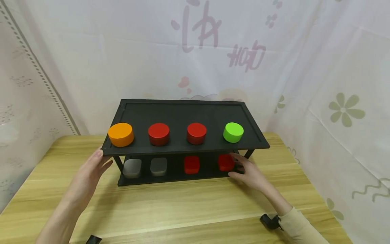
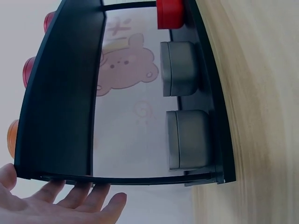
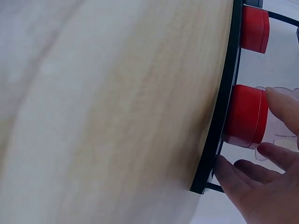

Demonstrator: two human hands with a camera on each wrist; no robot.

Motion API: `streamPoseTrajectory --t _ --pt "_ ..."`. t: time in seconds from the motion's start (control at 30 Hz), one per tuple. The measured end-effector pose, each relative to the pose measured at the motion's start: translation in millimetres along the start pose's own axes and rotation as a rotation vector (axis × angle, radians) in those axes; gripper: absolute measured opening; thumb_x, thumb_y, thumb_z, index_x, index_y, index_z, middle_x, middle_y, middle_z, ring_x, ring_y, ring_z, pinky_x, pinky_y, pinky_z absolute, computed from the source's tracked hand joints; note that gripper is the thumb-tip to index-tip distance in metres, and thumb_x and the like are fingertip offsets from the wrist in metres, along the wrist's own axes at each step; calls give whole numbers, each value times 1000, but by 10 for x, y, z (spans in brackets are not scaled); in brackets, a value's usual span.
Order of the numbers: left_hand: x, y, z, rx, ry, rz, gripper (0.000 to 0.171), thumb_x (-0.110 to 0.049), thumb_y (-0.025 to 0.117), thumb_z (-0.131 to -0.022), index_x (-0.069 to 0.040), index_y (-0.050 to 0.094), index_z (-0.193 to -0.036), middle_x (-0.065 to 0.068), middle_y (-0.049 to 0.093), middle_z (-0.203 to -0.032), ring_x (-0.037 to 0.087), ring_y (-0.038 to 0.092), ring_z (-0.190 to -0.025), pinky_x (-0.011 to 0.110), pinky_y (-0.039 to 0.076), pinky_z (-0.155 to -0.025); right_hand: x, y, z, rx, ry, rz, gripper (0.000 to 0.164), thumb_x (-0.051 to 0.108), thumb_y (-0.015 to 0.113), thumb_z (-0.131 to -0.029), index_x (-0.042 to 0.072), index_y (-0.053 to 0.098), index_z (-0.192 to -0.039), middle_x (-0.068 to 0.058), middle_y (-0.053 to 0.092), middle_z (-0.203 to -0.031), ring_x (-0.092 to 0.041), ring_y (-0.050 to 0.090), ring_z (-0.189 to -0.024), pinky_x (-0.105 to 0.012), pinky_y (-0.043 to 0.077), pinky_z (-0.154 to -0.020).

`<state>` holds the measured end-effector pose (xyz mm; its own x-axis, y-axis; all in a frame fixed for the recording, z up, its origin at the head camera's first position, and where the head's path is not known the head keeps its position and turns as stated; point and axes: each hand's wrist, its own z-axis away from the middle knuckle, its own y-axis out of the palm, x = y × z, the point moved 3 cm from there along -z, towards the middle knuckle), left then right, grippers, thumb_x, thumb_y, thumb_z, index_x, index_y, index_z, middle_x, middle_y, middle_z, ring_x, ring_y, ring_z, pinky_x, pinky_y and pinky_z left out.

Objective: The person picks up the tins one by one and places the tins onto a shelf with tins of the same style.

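A black two-tier rack (image 1: 182,113) stands on the wooden table. On its upper tier sit an orange round tin (image 1: 121,135), two red round tins (image 1: 158,134) and a green round tin (image 1: 233,132). Two grey square tins (image 2: 189,140) and two red square tins (image 3: 246,115) stand on the lower tier. My left hand (image 1: 91,169) holds the upper tier's left corner, thumb at the edge and fingers beneath. My right hand (image 1: 250,171) is at the lower tier's right end, fingers spread; one fingertip touches the rightmost red square tin's lid, another the rack's edge.
The wooden table (image 1: 170,206) spreads out in front of the rack. A pale printed cloth (image 1: 146,67) hangs behind it and along both sides. Black straps show at both wrists.
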<state>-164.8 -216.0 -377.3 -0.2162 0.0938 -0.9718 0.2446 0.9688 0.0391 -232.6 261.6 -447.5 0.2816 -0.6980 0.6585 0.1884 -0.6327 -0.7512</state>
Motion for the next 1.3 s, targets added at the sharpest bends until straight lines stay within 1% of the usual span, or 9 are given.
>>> streamPoseTrajectory --t 0.27,0.43,0.5,0.63,0.77,0.9,1.03,1.1,1.3 --pt "17 16 40 -34 -27 -15 47 -25 18 -105 -14 22 -151 -9 28 -155 -10 34 -133 8 32 -99 -31 0 29 24 -21 -26 76 36 72 -82 17 35 -145 -13 39 -147 -34 48 -128 -45 49 -97" --pt "48 6 54 -49 -15 -40 48 -27 17 -105 -13 23 -150 -6 29 -155 -11 35 -132 5 32 -101 -25 -28 42 12 -23 -37 74 34 72 -82 17 36 -144 -11 38 -147 -35 51 -125 -48 49 -96" --pt "61 -3 71 -63 -6 -45 48 -27 17 -105 -11 24 -150 -6 32 -153 -11 36 -132 6 33 -101 -15 -41 40 4 -19 -34 74 35 73 -81 19 37 -144 -9 39 -147 -34 52 -125 -47 50 -95" --pt "102 -19 126 -102 -23 -64 48 -28 20 -105 -9 27 -149 -10 41 -147 -10 40 -129 5 35 -99 5 -59 66 4 -31 -16 73 32 74 -81 18 39 -143 -8 41 -146 -35 53 -123 -46 52 -92" --pt "143 -3 170 -137 -54 -112 49 -31 23 -105 -10 28 -149 -12 43 -144 -10 42 -126 4 36 -98 12 -88 136 -12 -51 -4 72 30 74 -81 14 40 -142 -12 41 -146 -39 53 -121 -48 53 -89" --pt "160 53 199 -163 -66 -162 48 -30 23 -105 -13 26 -150 -11 39 -148 -10 41 -127 3 35 -97 4 -98 169 -54 -67 21 71 29 75 -80 13 41 -141 -13 42 -143 -38 53 -119 -46 54 -86" --pt "159 118 244 -192 -81 -220 47 -27 26 -105 -17 24 -150 -7 31 -154 -11 38 -129 2 34 -96 13 -89 175 -81 -91 82 70 28 76 -79 15 44 -140 -12 44 -143 -35 55 -117 -42 55 -82" --pt "159 142 272 -201 -101 -246 47 -27 27 -105 -19 23 -151 -5 26 -156 -12 37 -129 2 34 -95 24 -90 177 -96 -102 117 69 27 76 -79 16 44 -140 -11 44 -143 -33 56 -116 -40 56 -80" --pt "150 194 337 -202 -184 -359 49 -32 28 -104 -31 15 -151 -10 17 -158 -18 35 -126 0 33 -91 62 -101 194 -133 -124 188 68 24 76 -79 18 45 -139 -10 41 -146 -29 58 -109 -41 55 -78"
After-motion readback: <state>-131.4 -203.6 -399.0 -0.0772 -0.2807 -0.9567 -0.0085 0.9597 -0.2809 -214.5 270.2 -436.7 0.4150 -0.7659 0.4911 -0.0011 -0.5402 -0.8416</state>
